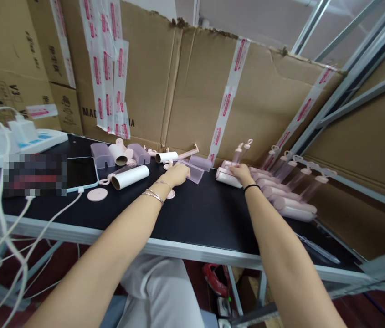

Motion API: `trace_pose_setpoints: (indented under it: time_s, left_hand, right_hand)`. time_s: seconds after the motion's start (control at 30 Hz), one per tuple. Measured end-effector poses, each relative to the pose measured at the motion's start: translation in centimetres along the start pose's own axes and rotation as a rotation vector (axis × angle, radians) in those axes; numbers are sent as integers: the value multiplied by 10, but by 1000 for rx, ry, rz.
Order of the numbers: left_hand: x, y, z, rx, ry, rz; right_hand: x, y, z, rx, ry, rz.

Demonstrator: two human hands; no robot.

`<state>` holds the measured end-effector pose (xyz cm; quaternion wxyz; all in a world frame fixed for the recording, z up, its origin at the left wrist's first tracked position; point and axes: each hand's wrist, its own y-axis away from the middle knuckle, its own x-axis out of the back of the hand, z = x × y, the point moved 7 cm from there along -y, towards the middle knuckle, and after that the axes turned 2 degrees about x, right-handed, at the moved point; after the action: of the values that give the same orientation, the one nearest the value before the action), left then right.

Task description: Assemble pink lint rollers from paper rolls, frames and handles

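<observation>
Head | cardboard (147, 82) "MAD…A", part-taped | carton (4, 41) "V3" | right fingers (236, 169) touching roller (228, 178)

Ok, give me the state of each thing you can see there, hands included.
Left hand: fingers curled, grip unclear
Right hand: at a pink-and-white roller, grip unclear
Nearest roller at far right: body lying, handle tilted up
Front white tube: on its side
Pink disc: lying flat
Phone: cable plugged in, visible screen dark
Power strip: white chargers plugged in
</observation>
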<state>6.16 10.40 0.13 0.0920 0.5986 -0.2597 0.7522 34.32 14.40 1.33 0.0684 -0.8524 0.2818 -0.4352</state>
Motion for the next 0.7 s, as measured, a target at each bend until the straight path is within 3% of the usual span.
trace_pose_setpoints:
  time_s: [0.1,0.2,0.3,0.4,0.57,0.63,0.7]
  left_hand:
    - [8,1,10,-61,19,75]
    - [8,3,20,-100,-43,114]
    - [-1,3,33,-163,-87,92]
    - [-4,4,48,-264,-87,85]
    - [22,9,55,-304,92,117]
    - [36,10,39,-174,159,182]
    - [44,12,11,66,254,247]
  right_hand:
    - [25,5,-23,74,-48,131]
    - [46,16,-66,257,-188,210]
    - [52,35,-115,503,-350,180]
    - [51,56,-146,642,-408,183]
    - [46,79,-147,624,-349,224]
    - [45,81,-137,584,-306,240]
    - [41,81,-128,563,-275,243]
